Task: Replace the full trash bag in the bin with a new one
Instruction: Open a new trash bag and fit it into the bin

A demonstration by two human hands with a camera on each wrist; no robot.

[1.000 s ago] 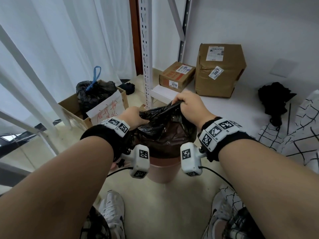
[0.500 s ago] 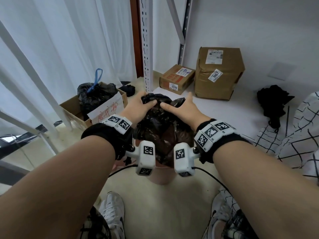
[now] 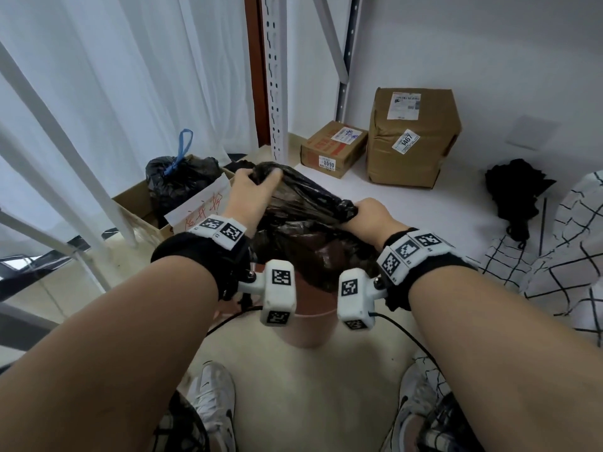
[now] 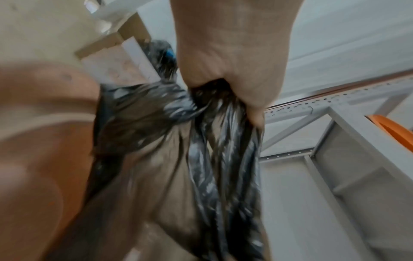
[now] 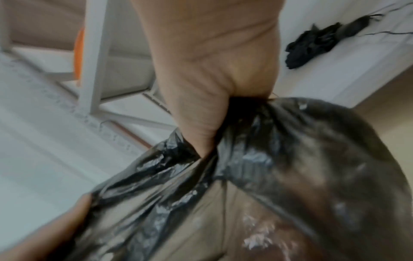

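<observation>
One full black bag (image 3: 306,230) sits in one pink bin (image 3: 306,331) on the floor between two white shoes. The left hand (image 3: 251,194) has its fingers (image 3: 272,175) curled tight around a bunch of plastic at the far edge; the right hand (image 3: 368,218) grips a second bunch at the near right edge. Behind stand two sealed boxes (image 3: 412,138) on a white ledge, one open box (image 3: 143,207) holding a tied bag at left, and one shelf post (image 3: 277,93). Bare floor lies in front of the bin.

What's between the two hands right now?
A gathered, twisted stretch of the black trash bag runs from the left hand to the right hand, above the pink bin; head view.
</observation>
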